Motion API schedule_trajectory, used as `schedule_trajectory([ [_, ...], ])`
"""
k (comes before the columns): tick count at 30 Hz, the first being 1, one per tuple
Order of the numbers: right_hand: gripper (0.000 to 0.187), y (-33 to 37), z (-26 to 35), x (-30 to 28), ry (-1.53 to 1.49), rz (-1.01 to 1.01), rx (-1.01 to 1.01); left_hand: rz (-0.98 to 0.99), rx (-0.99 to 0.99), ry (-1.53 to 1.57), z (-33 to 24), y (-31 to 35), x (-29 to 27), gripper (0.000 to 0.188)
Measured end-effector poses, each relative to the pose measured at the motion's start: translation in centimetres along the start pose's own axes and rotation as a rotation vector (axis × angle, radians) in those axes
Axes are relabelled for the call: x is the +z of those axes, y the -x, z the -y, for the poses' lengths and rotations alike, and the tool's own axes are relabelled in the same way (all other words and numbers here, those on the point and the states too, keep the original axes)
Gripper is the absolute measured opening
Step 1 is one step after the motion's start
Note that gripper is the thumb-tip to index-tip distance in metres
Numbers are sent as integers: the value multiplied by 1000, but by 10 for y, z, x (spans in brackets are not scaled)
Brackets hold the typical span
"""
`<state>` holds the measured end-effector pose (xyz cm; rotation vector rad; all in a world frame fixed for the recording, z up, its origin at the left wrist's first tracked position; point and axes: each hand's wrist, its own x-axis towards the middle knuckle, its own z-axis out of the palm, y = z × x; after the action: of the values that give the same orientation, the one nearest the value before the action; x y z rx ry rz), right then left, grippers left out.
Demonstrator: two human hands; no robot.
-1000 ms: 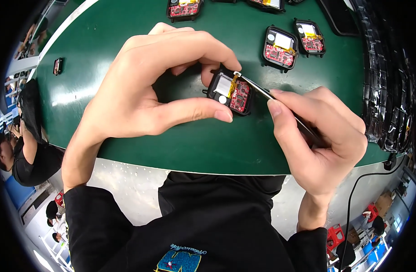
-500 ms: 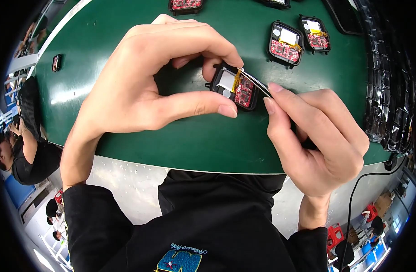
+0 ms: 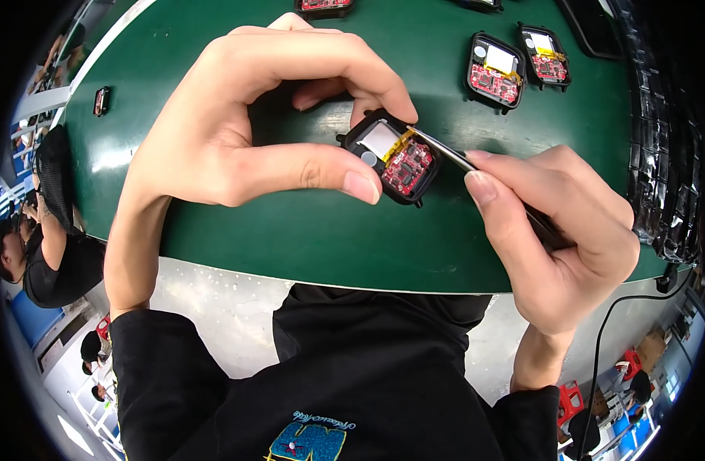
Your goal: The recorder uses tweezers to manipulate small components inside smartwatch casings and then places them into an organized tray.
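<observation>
In the head view, your left hand is curved around a black, rounded rectangular plastic case, its thumb at the lower left edge and its index fingertip at the upper right corner, so the fingers pinch the case between them; the other fingers curl behind its upper side. The case sits tilted in front of you over the dark green, glossy table, and you cannot tell from here whether its underside touches the surface. Inside it lie a silvery-white, flat rectangular block, a strip of yellow tape, a red circuit board with dark chips and a small pale round disc. Your right hand pinches a pair of slim metal tweezers between thumb and index finger, its other fingers folded under; the tips reach the upper right edge of the case, just beside your left index fingertip, too small to show whether they grip anything. Beyond, a similar open black case with a red board lies near another such case. At your right stand bundled strips of shiny black plastic.
</observation>
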<state>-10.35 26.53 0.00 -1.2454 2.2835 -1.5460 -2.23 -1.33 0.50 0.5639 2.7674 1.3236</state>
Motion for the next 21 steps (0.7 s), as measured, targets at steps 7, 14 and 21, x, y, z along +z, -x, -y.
schedule_trajectory([
  [7, 17, 0, 0, -2, -41, 32, 72, 16, 8, 3, -1, -1, -2, 70],
  [14, 17, 2, -2, 0, -2, 55, 63, 15, 54, -75, 0, -3, 5, 67],
  [21, 18, 1, -2, -2, -9, 50, 37, 11, 59, -112, -2, -3, 4, 67],
])
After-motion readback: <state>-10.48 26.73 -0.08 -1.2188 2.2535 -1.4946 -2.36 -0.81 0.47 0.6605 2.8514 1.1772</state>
